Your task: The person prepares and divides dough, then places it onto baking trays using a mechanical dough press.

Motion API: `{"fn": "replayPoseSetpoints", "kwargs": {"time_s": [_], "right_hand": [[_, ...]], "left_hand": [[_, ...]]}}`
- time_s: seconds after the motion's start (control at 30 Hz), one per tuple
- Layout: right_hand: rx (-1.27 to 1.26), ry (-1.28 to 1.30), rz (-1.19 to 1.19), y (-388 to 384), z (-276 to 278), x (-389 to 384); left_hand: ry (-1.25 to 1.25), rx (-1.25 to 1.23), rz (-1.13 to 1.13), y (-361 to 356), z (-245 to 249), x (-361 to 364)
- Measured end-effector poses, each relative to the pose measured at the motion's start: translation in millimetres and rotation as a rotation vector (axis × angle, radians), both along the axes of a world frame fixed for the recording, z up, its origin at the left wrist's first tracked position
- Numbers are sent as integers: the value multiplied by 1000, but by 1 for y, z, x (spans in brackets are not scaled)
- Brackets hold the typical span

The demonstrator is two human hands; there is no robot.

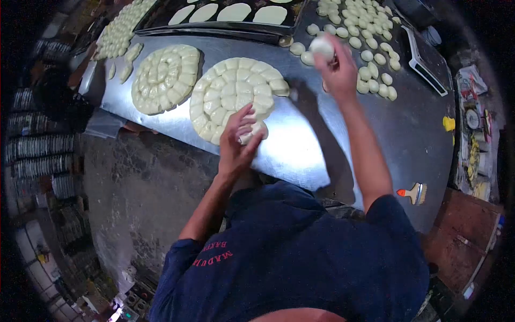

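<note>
The right hand (pixel 339 67), at upper right, grips a dough ball (pixel 322 48); the left hand (pixel 240 138), at center, has loosely bent fingers over the big dough spiral (pixel 229 94).

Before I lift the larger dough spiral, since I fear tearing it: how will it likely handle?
The larger dough spiral would likely sag, being broad and soft-looking. It may split along its seams. Its glossy top could feel slippery.

Lg dough coil (pixel 228 88) flat on tbl (pixel 397 139); sm rnd ball (pixel 322 46) held.
</note>
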State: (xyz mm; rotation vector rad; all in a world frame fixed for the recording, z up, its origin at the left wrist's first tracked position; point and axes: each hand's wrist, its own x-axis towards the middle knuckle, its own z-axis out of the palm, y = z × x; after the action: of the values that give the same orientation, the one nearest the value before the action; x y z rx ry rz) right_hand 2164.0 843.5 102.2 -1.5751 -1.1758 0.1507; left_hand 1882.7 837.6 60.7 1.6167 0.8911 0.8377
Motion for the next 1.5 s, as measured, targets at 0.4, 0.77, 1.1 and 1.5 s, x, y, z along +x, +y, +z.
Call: {"fn": "replayPoseSetpoints", "kwargs": {"time_s": [0.4,0.77,1.1,1.5], "right_hand": [[-738,-187,74,115,-137,-64],[-611,397,70,-121,-175,25],[17,163,341,-159,-40,-86],[-535,-384,-737,-291,-154,-32]], "left_hand": [[149,-363,101,0,-29,-63],[201,-374,-40,-27,-61,-54],[-315,-805,-86,-30,-41,80],[730,774,-280,-94,-122,80]]}}
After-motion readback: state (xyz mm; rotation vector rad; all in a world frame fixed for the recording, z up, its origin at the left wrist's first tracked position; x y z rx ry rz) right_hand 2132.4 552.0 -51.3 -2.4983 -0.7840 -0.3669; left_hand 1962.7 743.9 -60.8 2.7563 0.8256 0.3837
